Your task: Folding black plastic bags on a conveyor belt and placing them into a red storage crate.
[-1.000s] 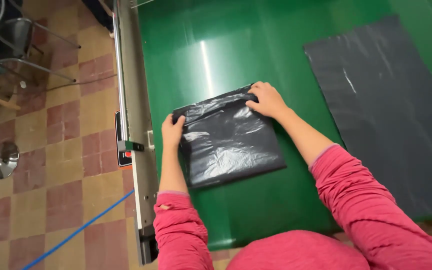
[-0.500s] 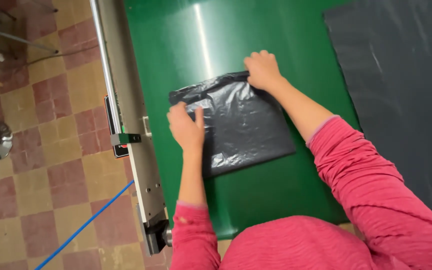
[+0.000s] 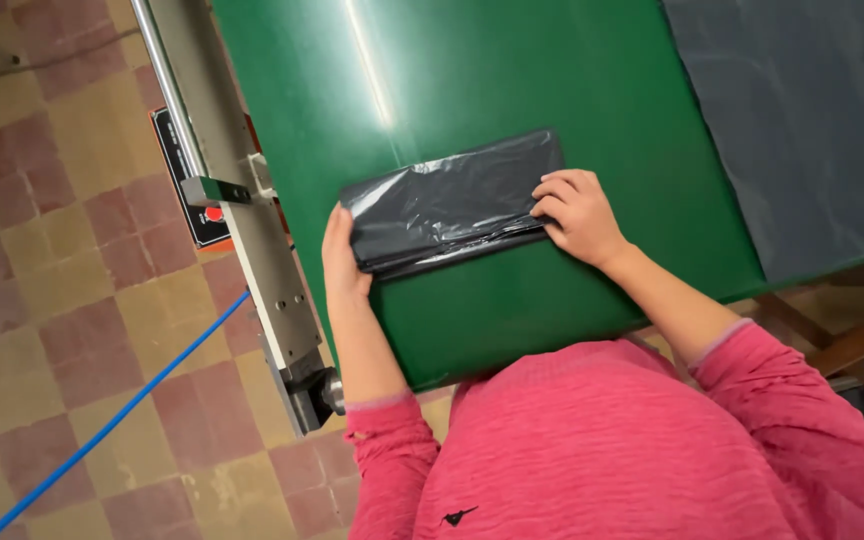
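Bright even overhead light, white glare streak on green table [image 3: 512, 80], sharp focus, faint shadows

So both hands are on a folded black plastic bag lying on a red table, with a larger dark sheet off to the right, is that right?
Not quite: the table is green, not red, as the head view shows. Both the left hand and the right hand are on the folded black plastic bag, with the larger dark sheet to the right.

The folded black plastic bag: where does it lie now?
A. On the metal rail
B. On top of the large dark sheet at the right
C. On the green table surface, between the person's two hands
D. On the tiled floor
C: the folded black plastic bag lies on the green table, with the left hand at one end and the right hand at the other.
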